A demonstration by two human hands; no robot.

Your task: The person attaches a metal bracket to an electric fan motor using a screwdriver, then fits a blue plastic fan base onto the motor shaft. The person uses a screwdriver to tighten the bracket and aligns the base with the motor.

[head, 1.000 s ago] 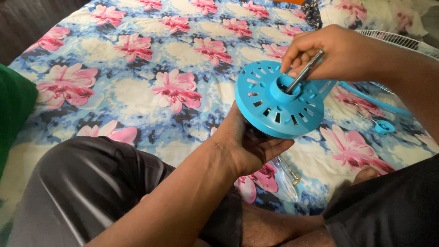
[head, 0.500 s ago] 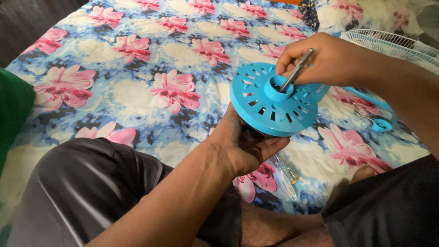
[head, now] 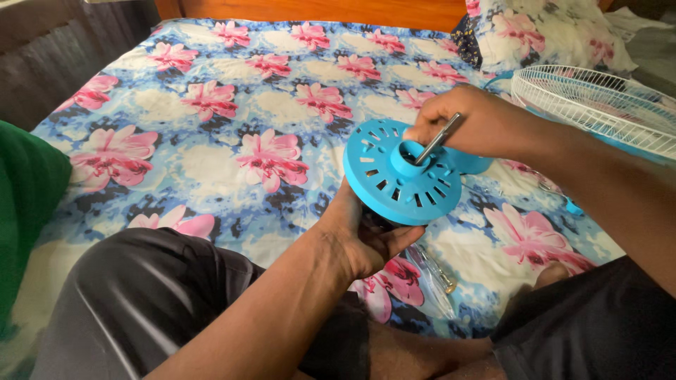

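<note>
Setting: bed under a floral sheet of blue, white and pink, wooden headboard along the far edge; the person sits at the near edge with legs folded in dark shorts.
Near left edge: green cloth, partly out of view.
Near, between the knees: clear plastic bag lying on the sheet with a small metal part in it, just below the raised disc.
Left hand: palm up, fingers curled under and gripping the underside of the blue plastic disc; what lies beneath the disc is mostly hidden.
Blue slotted disc: round cover with slots and a raised central hub, held above the near middle of the bed, its face tilted up toward the camera.
Right hand: comes in from the right, fingers pinched closed around the upper end of the metal rod.
Metal rod: slim and silver, long axis slanting from upper right down to lower left, its lower end inside the hub of the disc.
Key relation: the hub lies directly below and left of the right hand's fingers, in line with the rod's axis; the left hand is the nearer one and holds the disc from below.
Right edge, middle: small blue part on the sheet.
Far right edge: white wire fan guard, lying near the pillow.
Far right corner: floral pillow.
</note>
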